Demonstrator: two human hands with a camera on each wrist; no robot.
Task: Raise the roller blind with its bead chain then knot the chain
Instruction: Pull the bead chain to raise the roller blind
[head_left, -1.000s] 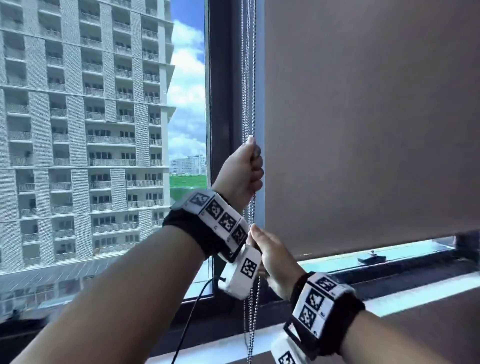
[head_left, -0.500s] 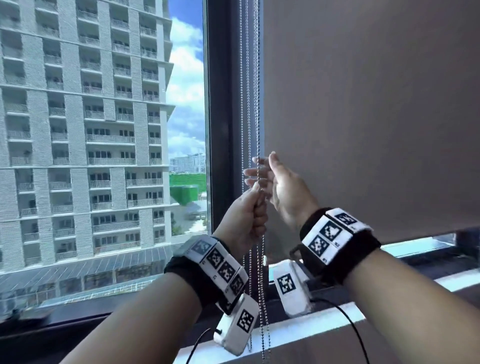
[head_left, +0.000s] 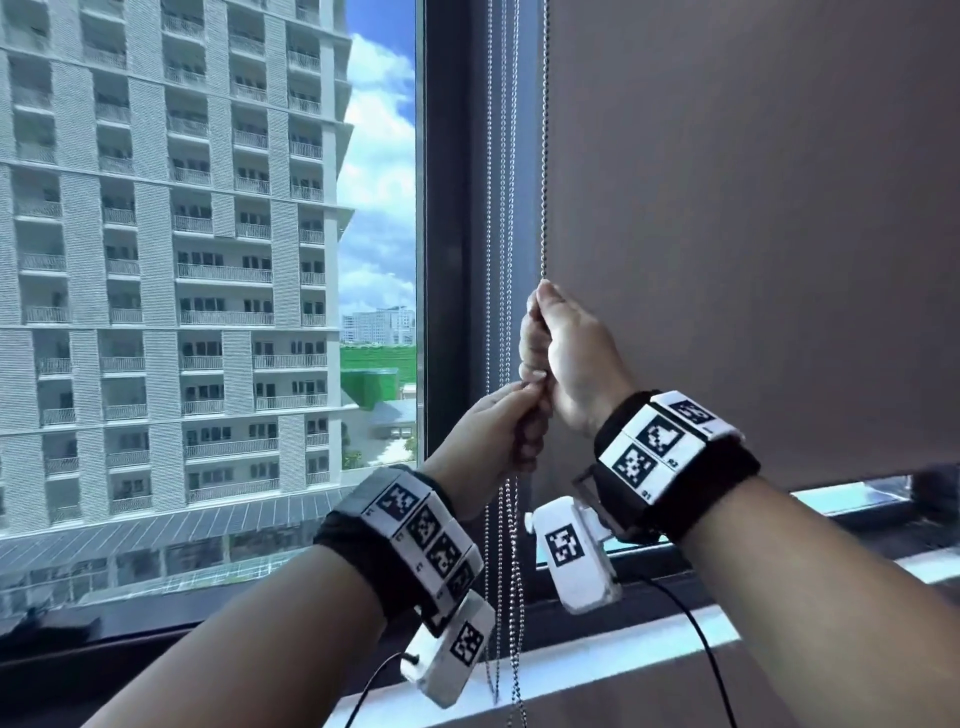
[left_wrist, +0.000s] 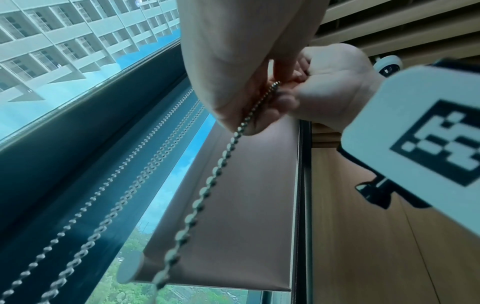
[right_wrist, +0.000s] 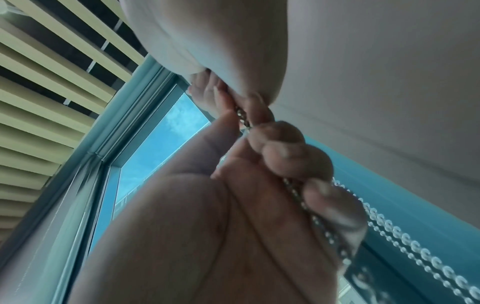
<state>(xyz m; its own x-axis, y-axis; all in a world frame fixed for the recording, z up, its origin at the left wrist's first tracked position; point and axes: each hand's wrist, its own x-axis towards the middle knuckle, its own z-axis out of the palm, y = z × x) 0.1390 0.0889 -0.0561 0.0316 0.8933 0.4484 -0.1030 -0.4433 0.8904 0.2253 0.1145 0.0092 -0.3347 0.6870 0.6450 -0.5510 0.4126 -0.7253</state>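
The bead chain (head_left: 544, 156) hangs along the left edge of the roller blind (head_left: 753, 234), in front of the dark window frame (head_left: 452, 208), and is gripped at mid-height by both hands, one directly above the other. The right hand (head_left: 566, 353) is the upper one; its fingers are curled round the strand, which runs taut and straight upward from the fist. Just beneath it, touching it, the left hand (head_left: 498, 431) is closed on the same strand, the beads pinched between thumb and fingers, as is seen in the left wrist view (left_wrist: 259, 107). Below the left hand several lengths of chain hang loosely down past the sill (head_left: 649, 649). Further strands (head_left: 498, 208) hang free to the left of the held one, untouched by either hand. The blind is lowered over most of the pane, with only a narrow strip of glass left uncovered under its bottom bar (left_wrist: 207, 283). To the left, through the uncovered pane, a tall apartment block (head_left: 171, 260) and a cloudy blue sky are seen.
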